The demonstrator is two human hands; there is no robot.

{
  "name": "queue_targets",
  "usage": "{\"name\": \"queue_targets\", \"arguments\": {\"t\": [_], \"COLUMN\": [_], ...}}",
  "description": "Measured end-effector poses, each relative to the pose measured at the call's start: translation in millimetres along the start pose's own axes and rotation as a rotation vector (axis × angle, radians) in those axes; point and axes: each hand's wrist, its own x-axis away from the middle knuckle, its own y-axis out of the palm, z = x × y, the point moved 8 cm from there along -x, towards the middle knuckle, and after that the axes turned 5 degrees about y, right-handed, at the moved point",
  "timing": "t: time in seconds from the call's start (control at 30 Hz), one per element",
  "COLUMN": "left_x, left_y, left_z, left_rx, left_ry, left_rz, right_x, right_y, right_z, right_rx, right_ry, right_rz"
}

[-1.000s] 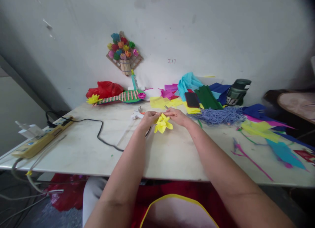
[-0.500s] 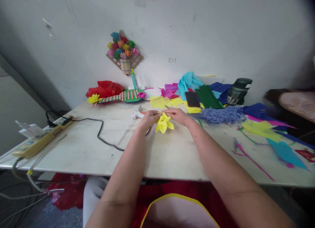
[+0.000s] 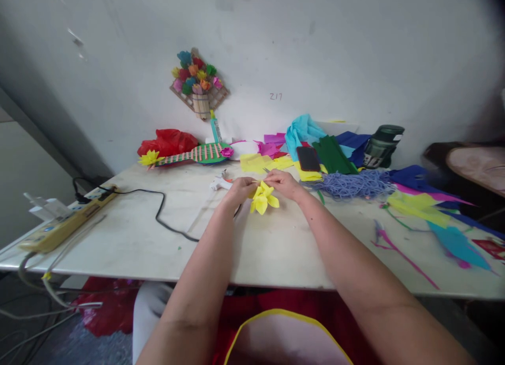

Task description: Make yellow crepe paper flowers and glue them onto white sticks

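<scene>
Between my two hands is a yellow paper flower (image 3: 263,198), its petals facing me just above the table. My left hand (image 3: 241,190) is closed at the flower's left side, fingers pinched near its back. On the other side my right hand (image 3: 282,183) is closed too, fingertips at the flower's upper edge. A thin pointed tip, perhaps of scissors, sticks out beyond the right fingers; the rest of it is hidden. Just left of my left hand lies a white glue gun (image 3: 221,183), partly covered by that hand.
A green guitar-shaped craft (image 3: 209,153) lies at the back left. Behind my hands are coloured paper sheets (image 3: 252,163), a phone (image 3: 308,159) and purple shredded strands (image 3: 349,186). A dark bottle (image 3: 383,146) leans at back right. A power strip (image 3: 67,220) with a black cord (image 3: 160,212) is at left.
The yellow flower has shifted very slightly to the right and turned a little. My right fingers have curled in a bit closer to it. Everything else stays in place.
</scene>
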Motion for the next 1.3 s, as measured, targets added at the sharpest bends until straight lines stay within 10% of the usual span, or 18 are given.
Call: {"name": "queue_targets", "arguments": {"t": [1.3], "left_x": [-2.7], "left_y": [-4.4], "left_z": [-6.9], "left_rx": [-0.176], "left_ry": [-0.015], "left_rz": [0.046], "right_x": [1.3], "right_y": [5.0], "right_z": [6.5], "right_rx": [-0.052], "right_ry": [0.045], "right_rz": [0.015]}}
